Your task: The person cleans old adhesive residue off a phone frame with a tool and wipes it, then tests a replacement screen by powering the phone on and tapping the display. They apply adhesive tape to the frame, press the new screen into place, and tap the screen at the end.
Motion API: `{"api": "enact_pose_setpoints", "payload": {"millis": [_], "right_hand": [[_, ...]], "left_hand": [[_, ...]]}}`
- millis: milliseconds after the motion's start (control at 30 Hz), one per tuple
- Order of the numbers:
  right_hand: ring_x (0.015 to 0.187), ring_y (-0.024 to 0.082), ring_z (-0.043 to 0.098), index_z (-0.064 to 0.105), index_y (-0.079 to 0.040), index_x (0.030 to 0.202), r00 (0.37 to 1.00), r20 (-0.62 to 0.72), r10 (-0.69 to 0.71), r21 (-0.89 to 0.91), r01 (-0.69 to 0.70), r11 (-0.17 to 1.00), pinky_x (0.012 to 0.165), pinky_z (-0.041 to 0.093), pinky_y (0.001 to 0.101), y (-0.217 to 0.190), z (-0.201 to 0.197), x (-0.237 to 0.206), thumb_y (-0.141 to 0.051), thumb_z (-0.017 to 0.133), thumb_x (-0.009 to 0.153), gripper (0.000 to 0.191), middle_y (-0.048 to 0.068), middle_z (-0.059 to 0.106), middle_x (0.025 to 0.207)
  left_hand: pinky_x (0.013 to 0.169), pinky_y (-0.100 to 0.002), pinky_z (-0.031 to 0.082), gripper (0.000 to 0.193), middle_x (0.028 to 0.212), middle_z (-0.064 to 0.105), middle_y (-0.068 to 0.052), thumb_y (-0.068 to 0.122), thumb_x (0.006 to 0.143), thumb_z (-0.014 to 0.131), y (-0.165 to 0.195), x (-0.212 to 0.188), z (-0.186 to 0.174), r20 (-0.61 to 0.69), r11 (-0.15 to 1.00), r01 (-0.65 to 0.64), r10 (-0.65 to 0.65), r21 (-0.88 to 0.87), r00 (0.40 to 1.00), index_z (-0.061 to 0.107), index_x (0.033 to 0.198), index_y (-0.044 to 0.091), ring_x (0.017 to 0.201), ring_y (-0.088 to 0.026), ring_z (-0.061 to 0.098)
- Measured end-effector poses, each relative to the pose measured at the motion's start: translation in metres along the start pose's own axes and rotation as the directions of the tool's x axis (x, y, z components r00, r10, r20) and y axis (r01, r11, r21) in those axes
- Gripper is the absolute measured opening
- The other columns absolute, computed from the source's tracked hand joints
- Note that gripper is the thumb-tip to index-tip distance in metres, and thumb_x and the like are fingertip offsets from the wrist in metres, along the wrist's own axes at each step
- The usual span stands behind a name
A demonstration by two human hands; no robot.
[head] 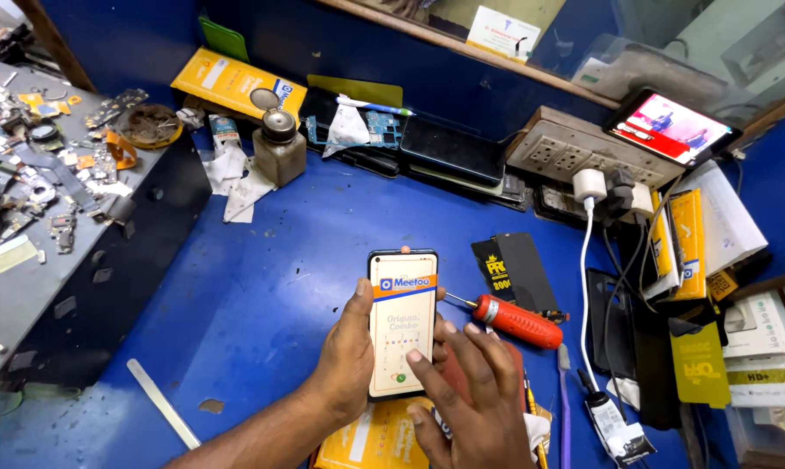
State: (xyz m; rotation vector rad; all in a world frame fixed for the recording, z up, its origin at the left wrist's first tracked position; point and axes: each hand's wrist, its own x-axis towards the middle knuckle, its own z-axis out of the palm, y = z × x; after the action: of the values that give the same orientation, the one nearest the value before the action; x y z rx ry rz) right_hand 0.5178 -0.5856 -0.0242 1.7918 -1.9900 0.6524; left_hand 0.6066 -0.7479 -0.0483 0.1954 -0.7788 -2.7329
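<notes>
Head view: left hand grips the phone (label-covered screen), right hand's loosely spread fingers touch it.

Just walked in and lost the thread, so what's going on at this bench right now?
A person holds a phone upright in the left hand; its screen is covered by a white and orange protective sticker. The right hand rests its fingertips on the lower part of that sticker. A red-handled screwdriver lies just right of the phone on the blue worktop, and a small glass bottle stands farther back. Scrap parts cover the grey box at left.
</notes>
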Motion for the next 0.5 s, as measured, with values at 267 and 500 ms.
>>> {"api": "enact_pose_setpoints", "payload": {"millis": [267,500], "right_hand": [[0.141,0.039,0.033,0.063,-0.023,0.138,0.998,0.066,-0.023,-0.034,0.026,0.999,0.113,0.03,0.0616,-0.0056,0.009,0.0006,-0.045,0.072,0.084,0.058,0.016,0.041,0.152],[0.14,0.037,0.036,0.067,-0.026,0.132,0.996,0.095,0.001,-0.06,0.005,0.998,0.114,0.03,0.062,-0.007,0.0068,0.0006,-0.047,0.073,0.081,0.056,0.013,0.042,0.153]], "left_hand": [[0.091,-0.038,0.061,0.079,0.118,0.072,-0.013,0.062,0.098,0.024,0.0022,-0.0021,0.0088,-0.101,0.997,0.031,-0.024,0.068,0.995,0.057,0.138,0.004,0.103,-0.023,0.073],[0.088,-0.038,0.06,0.08,0.107,0.071,-0.012,0.064,0.099,0.023,0.0043,0.0016,0.0079,-0.096,0.998,0.019,-0.014,0.054,0.995,0.058,0.138,0.004,0.1,-0.023,0.072]]}}
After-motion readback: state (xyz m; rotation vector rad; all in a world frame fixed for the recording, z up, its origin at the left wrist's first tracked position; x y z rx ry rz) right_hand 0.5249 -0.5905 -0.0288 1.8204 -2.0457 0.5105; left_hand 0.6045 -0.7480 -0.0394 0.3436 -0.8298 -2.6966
